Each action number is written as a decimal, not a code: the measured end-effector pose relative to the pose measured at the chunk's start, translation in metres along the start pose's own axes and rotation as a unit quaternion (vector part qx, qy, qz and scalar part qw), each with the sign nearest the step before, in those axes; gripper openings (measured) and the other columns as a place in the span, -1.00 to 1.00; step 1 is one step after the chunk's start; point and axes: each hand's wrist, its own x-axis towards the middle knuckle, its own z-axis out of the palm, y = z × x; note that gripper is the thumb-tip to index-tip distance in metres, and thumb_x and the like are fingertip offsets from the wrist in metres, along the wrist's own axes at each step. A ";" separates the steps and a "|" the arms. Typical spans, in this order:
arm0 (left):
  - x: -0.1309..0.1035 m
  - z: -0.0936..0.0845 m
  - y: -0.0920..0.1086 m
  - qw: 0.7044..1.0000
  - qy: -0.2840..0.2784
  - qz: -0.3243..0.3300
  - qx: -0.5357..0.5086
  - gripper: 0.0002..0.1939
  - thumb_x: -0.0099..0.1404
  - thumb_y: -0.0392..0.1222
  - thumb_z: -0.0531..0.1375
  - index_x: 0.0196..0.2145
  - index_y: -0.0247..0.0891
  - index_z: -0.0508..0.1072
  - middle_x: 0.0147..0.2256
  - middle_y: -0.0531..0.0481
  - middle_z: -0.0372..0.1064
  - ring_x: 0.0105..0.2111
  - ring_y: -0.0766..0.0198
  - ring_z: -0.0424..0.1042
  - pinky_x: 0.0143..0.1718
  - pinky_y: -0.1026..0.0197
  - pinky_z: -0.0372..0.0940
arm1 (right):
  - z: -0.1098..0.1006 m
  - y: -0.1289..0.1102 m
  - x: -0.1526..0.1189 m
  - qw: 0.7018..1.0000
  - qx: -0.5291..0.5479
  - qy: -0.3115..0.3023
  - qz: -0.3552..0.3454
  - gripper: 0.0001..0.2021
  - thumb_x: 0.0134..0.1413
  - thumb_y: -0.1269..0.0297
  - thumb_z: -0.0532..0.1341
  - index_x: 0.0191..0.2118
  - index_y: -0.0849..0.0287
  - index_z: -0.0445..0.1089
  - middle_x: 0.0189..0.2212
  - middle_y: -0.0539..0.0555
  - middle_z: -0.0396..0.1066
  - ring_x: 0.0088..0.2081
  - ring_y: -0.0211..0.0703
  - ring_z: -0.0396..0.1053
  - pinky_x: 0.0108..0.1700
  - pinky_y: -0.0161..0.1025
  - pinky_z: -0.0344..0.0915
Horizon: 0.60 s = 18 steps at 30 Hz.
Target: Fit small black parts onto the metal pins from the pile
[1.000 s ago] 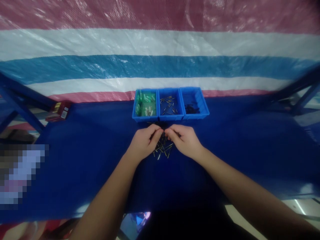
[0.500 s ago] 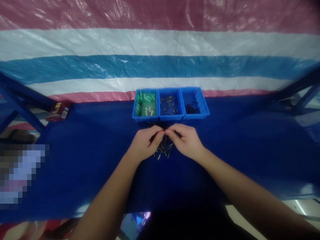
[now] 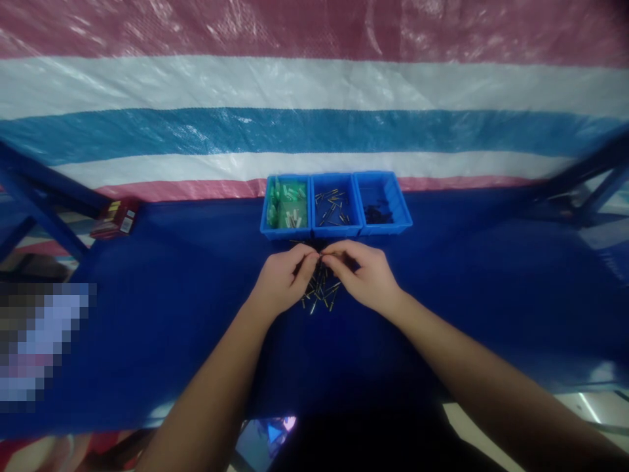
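My left hand (image 3: 286, 275) and my right hand (image 3: 362, 270) meet fingertip to fingertip just in front of the blue bins. Thumb and forefinger of each are pinched together, and whatever lies between them is too small to make out. Under and between the hands, a pile of thin metal pins (image 3: 319, 292), dark and brass-coloured, lies on the blue table; the hands hide part of it. Similar thin pieces (image 3: 332, 207) lie in the middle bin.
Three blue bins stand side by side: the left bin (image 3: 285, 233) holds green and clear pieces, the right bin (image 3: 388, 229) small black parts. A dark red box (image 3: 114, 219) sits at the table's (image 3: 187, 295) far left. Behind hangs a striped tarp (image 3: 314, 85).
My fingertips have drawn slightly apart, the left hand shifting a little to the left. More of the pile shows between them. Bins and box have not moved.
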 end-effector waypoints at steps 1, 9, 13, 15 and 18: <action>0.000 0.000 0.000 1.000 0.000 0.000 -0.001 -0.82 0.45 -0.20 0.08 -0.27 -0.24 0.45 -0.51 0.11 0.41 -0.55 0.42 0.37 -0.49 0.35 0.17 | 0.000 0.000 0.000 1.000 -0.001 0.001 -0.004 -0.91 0.25 0.29 0.26 -0.20 0.12 0.52 -0.37 0.00 0.55 -0.40 -0.26 0.46 -0.31 -0.31 0.36; -0.001 0.003 -0.001 1.000 -0.017 0.002 -0.010 -0.82 0.45 -0.19 0.09 -0.28 -0.24 0.44 -0.51 0.12 0.39 -0.56 0.43 0.36 -0.47 0.35 0.18 | -0.004 -0.001 0.000 0.999 -0.011 -0.026 0.018 -0.67 0.35 0.22 0.16 -0.48 0.16 0.44 -0.56 -0.04 0.46 -0.49 -0.30 0.43 -0.37 -0.33 0.30; 0.000 0.003 -0.002 1.000 -0.010 -0.002 -0.008 -0.82 0.45 -0.19 0.08 -0.27 -0.24 0.44 -0.51 0.12 0.39 -0.55 0.42 0.37 -0.46 0.34 0.19 | -0.001 0.002 0.000 1.000 -0.012 -0.005 -0.003 -0.89 0.27 0.25 0.25 -0.24 0.13 0.51 -0.37 -0.01 0.54 -0.38 -0.26 0.46 -0.30 -0.31 0.36; 0.000 0.003 -0.002 1.000 -0.010 -0.003 -0.006 -0.82 0.46 -0.19 0.08 -0.28 -0.24 0.44 -0.51 0.12 0.38 -0.54 0.41 0.37 -0.46 0.34 0.18 | 0.000 0.002 0.000 1.000 -0.007 0.001 -0.020 -0.91 0.22 0.30 0.29 -0.17 0.12 0.51 -0.28 0.01 0.55 -0.33 -0.25 0.47 -0.27 -0.31 0.38; 0.000 0.003 -0.002 1.000 -0.013 -0.001 -0.003 -0.79 0.46 -0.19 0.07 -0.30 -0.24 0.44 -0.54 0.13 0.36 -0.55 0.41 0.36 -0.47 0.34 0.17 | -0.002 0.000 0.000 0.999 -0.016 -0.005 -0.033 -0.94 0.25 0.33 0.27 -0.24 0.13 0.51 -0.31 0.01 0.55 -0.32 -0.24 0.46 -0.24 -0.29 0.37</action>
